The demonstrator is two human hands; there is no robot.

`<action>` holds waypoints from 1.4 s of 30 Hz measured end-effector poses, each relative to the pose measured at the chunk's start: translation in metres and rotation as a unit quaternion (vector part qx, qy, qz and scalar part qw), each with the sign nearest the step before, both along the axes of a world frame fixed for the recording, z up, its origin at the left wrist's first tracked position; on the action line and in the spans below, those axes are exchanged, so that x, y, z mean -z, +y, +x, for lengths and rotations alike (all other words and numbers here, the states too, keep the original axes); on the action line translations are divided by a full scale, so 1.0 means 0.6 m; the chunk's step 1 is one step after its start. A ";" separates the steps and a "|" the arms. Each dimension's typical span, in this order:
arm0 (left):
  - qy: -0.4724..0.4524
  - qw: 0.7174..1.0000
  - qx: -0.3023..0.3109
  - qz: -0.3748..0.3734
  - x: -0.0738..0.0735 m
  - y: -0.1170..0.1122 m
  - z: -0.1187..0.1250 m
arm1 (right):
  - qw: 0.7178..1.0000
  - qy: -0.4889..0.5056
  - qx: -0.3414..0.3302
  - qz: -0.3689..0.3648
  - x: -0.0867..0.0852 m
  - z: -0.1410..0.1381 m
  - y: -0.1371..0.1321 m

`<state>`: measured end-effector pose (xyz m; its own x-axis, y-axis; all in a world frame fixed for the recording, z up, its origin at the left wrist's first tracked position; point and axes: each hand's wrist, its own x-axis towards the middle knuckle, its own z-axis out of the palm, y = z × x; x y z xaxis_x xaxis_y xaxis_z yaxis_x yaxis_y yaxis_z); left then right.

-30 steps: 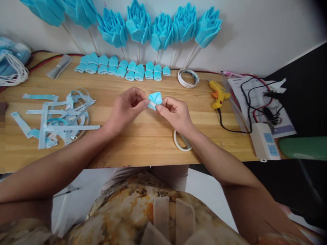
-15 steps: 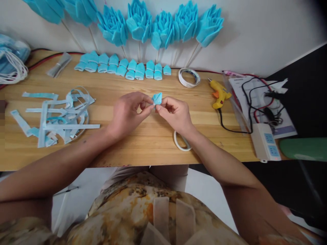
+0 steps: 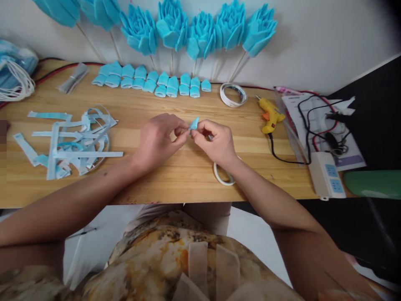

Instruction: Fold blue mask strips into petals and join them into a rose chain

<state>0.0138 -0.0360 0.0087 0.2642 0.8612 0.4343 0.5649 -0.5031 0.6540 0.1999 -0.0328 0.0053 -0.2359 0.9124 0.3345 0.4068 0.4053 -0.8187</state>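
Between my fingertips, above the middle of the wooden table, is a small folded blue fabric piece with its pointed end up. My left hand pinches its lower left side between thumb and forefinger. On the other side my right hand pinches it the same way, and the fingertips of both hands nearly meet. Part of the piece is hidden by the fingers. A white tape ring lies partly under my right wrist. Behind the hands stand rows of similar folded blue pieces.
Blue fabric flowers on sticks lean along the wall. Pale blue strips lie heaped on the left. To the right are a tape roll, a yellow glue gun, a power strip, papers and tangled cables. A green rounded object sits beyond.
The blue piece in my fingers has turned and folded narrower, from a broad diamond-like face to a slim point. Both hands stay in nearly the same place.
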 end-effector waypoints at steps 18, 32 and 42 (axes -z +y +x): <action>0.030 0.995 0.006 0.099 0.014 0.001 0.001 | 0.998 -0.033 -0.009 0.059 0.009 0.000 0.001; 0.072 0.997 -0.027 0.029 0.010 -0.005 0.007 | 0.998 -0.042 -0.001 0.057 0.010 -0.002 0.001; 0.074 0.997 -0.007 -0.002 -0.001 -0.005 0.003 | 0.998 -0.021 -0.003 0.054 0.008 0.000 0.001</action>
<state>0.0153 -0.0390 0.0093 0.3134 0.8669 0.3877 0.6622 -0.4921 0.5651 0.1996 -0.0321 0.0004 -0.2578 0.8700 0.4203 0.4373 0.4930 -0.7522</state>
